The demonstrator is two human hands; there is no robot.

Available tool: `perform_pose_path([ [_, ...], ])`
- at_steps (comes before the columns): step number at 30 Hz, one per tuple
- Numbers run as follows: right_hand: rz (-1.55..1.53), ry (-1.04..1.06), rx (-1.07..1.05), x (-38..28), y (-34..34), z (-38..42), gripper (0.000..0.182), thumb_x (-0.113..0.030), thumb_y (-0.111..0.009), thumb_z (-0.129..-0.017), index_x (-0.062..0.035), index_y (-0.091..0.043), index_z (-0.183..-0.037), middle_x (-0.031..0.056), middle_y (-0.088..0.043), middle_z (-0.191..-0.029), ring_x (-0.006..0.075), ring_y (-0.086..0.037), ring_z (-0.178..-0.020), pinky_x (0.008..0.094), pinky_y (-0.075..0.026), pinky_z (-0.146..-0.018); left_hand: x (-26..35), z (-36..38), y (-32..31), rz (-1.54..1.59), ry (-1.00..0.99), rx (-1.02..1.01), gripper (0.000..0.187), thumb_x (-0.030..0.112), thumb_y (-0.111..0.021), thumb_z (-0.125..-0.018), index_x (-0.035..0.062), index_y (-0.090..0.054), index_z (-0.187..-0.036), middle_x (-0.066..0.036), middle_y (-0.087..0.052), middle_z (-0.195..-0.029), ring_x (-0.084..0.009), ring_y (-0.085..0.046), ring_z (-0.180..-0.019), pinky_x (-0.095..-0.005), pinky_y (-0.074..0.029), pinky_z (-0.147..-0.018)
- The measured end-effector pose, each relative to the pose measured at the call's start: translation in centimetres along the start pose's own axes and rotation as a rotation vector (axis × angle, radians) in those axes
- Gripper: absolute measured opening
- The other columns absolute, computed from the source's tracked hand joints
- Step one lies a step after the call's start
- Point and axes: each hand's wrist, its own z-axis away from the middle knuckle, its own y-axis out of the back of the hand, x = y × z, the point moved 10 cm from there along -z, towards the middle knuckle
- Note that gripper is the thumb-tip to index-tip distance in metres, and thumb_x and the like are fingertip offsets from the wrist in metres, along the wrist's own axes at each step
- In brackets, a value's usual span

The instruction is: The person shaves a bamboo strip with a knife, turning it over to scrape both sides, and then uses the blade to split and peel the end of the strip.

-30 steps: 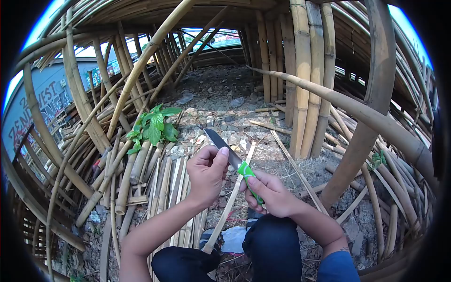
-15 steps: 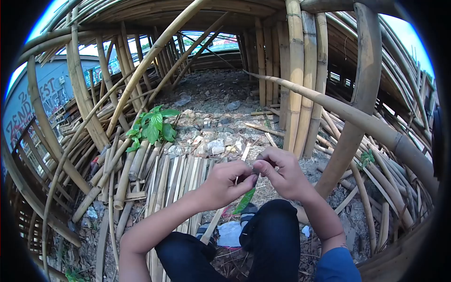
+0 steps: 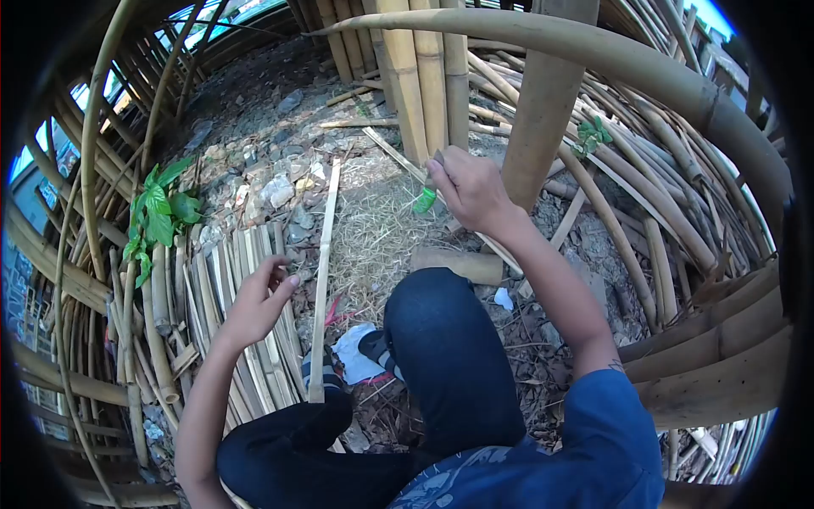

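My right hand (image 3: 468, 191) is a closed fist, raised in front of my right knee. From its lower side sticks a bright green piece (image 3: 425, 200); the rest of what it grips is hidden by the fingers. My left hand (image 3: 259, 304) hangs open above a row of split bamboo slats (image 3: 242, 293), its fingers apart and nothing in them. Between the hands a long pale bamboo strip (image 3: 325, 271) runs from the ground back to my left foot. Pale shavings (image 3: 365, 242) cover the ground before my knees, and a short bamboo piece (image 3: 458, 265) lies by the right knee.
Upright bamboo posts (image 3: 415, 85) stand ahead, with a thick slanted post (image 3: 543, 110) to their right. A curved bamboo pole (image 3: 610, 47) crosses over at the upper right. Bamboo poles (image 3: 670, 187) are heaped at right; a leafy plant (image 3: 158, 216) grows at left.
My hands were together over my knees and have separated, left hand opening to the left, right fist going right with the green-ended thing. My view has turned right and down.
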Motion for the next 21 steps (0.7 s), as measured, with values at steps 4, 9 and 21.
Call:
perform_pose_path([
  [4, 0.134, -0.147, -0.127, 7.5, -3.9, 9.2, 0.023, -0.016, -0.057, -0.095, -0.0019, -0.055, -0.077, 0.0132, -0.054, -0.069, 0.0337, -0.055, -0.057, 0.0432, -0.045, -0.054, -12.1, 2.8, -7.2, -0.184, 0.41, -0.265, 0.062, 0.042, -0.064, -0.09, -0.0071, -0.049, -0.126, -0.019, -0.066, -0.089, -0.0297, -0.064, -0.087, -0.0385, -0.048, -0.081],
  [9, 0.249, -0.256, 0.219, 7.7, 0.9, 14.5, 0.018, -0.01, -0.062, -0.091, -0.0019, -0.056, -0.076, 0.0158, -0.055, -0.07, 0.0355, -0.058, -0.06, 0.0447, -0.045, -0.052, -23.1, 9.6, -16.1, -0.218, 0.683, -0.504, 0.095, 0.056, -0.069, -0.081, -0.0157, -0.037, -0.134, -0.036, -0.053, -0.124, -0.0433, -0.052, -0.122, -0.0423, -0.041, -0.105],
  [21, 0.303, -0.454, 0.111, 11.7, -2.5, 19.0, 0.018, -0.005, -0.059, -0.091, -0.001, -0.054, -0.074, 0.0182, -0.053, -0.067, 0.0368, -0.055, -0.056, 0.0453, -0.041, -0.05, -21.6, 12.5, -18.1, -0.145, 0.815, -0.728, 0.096, 0.054, -0.073, -0.079, -0.0138, -0.031, -0.134, -0.035, -0.06, -0.114, -0.0413, -0.062, -0.11, -0.0414, -0.047, -0.097],
])
